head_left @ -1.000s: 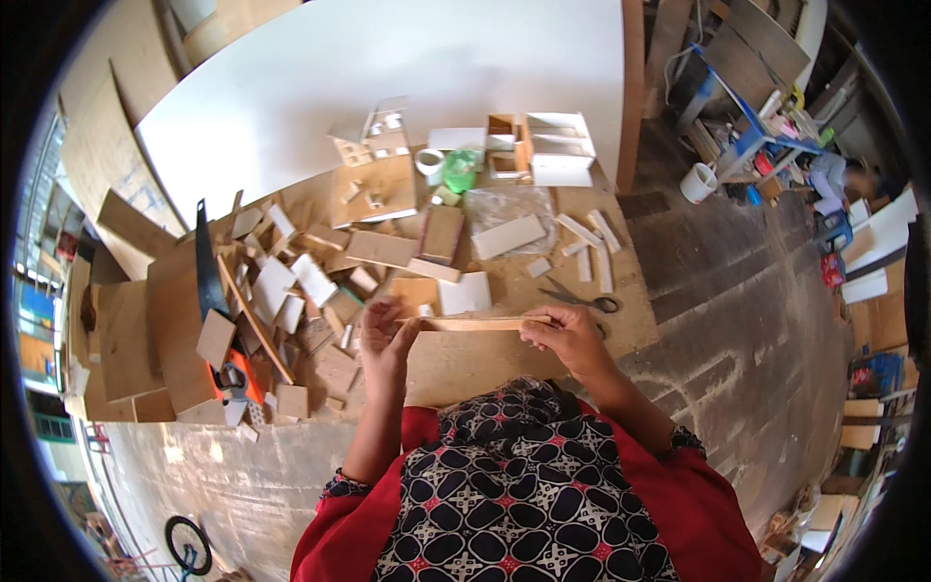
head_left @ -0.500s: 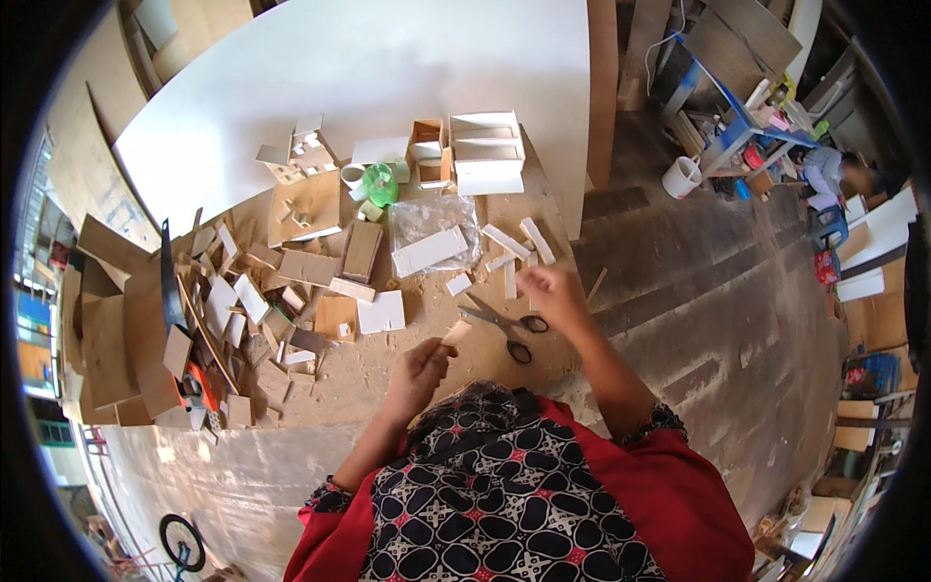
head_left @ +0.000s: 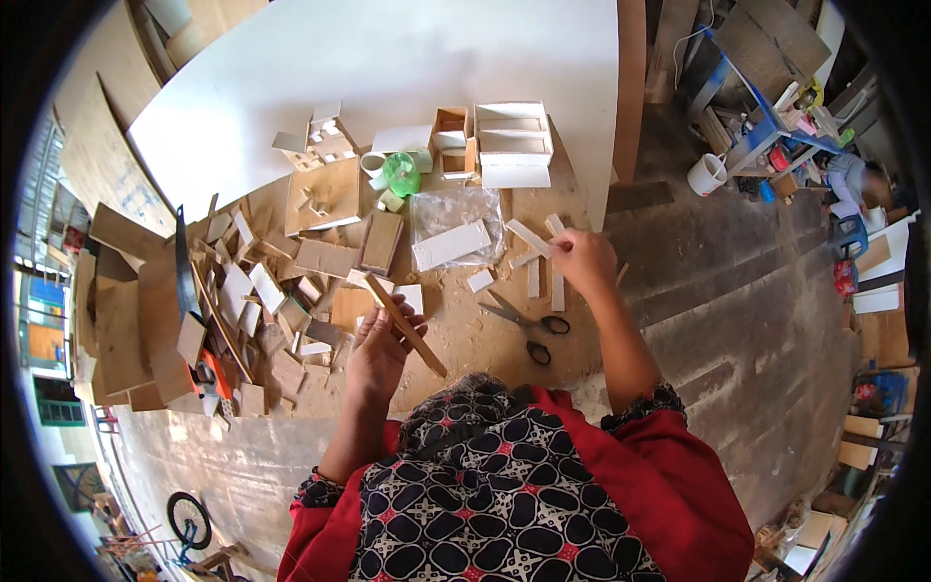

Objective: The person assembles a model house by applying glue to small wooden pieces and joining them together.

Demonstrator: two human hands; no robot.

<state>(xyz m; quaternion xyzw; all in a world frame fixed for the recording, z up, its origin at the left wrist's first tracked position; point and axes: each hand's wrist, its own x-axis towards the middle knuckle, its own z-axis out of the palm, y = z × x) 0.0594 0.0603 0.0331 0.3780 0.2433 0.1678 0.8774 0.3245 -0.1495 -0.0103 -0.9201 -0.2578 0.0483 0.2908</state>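
My left hand (head_left: pixel 378 354) grips a long, narrow brown wooden strip (head_left: pixel 425 349), tilted from upper left to lower right. My right hand (head_left: pixel 587 262) pinches a short white-faced strip (head_left: pixel 527 237) at the right of the worktable (head_left: pixel 482 353), beside several similar pale strips (head_left: pixel 533 279). Black-handled scissors (head_left: pixel 538 330) lie open between my hands. Above them are a small white block (head_left: pixel 480 280) and a clear plastic bag (head_left: pixel 436 213) with a white board (head_left: pixel 451 244) on it.
Wood offcuts (head_left: pixel 238 291), an orange-handled saw (head_left: pixel 181 272), small wooden box models (head_left: pixel 512 131) and a green plastic container (head_left: pixel 401 173) crowd the table. A white panel (head_left: pixel 369 53) stands behind. At right are a person (head_left: pixel 846 184), a cluttered blue stand (head_left: pixel 761 131) and a white bucket (head_left: pixel 706 177).
The brown strip, earlier held horizontally in both hands, is now only in my left hand, raised and angled. My right hand has moved up and right and taken hold of a pale strip.
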